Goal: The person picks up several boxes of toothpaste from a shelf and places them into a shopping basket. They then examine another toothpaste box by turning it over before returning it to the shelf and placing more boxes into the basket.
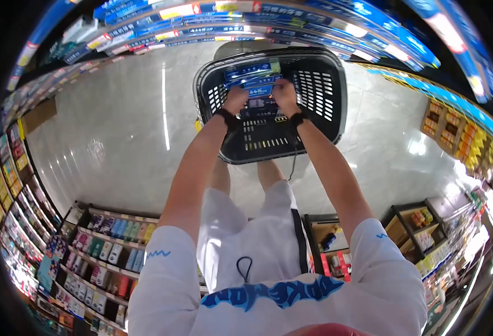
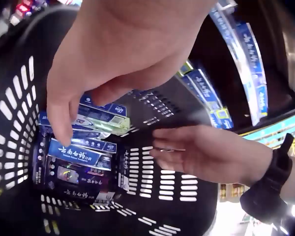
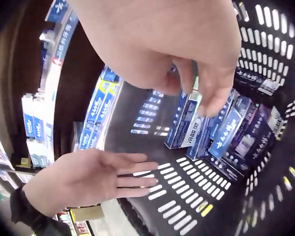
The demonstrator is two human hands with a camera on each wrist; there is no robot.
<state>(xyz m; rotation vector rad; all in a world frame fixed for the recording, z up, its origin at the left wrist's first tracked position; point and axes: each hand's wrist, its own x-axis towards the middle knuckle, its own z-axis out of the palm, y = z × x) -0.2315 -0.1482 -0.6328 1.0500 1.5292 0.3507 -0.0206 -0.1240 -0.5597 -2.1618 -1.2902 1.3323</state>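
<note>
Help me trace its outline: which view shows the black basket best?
The head view: nearly the whole rim of the black basket shows there. Both wrist views come closer but show only cropped parts, mostly its slotted inside.

A black basket [image 1: 320, 63] with slotted walls carries the goods. In it, dark purple boxes [image 2: 81, 180] and printed blue boxes [image 2: 78, 155] lie close together, some touching. Glossy grey floor [image 1: 129, 112] surrounds it (what the basket rests on is hidden from view).
</note>
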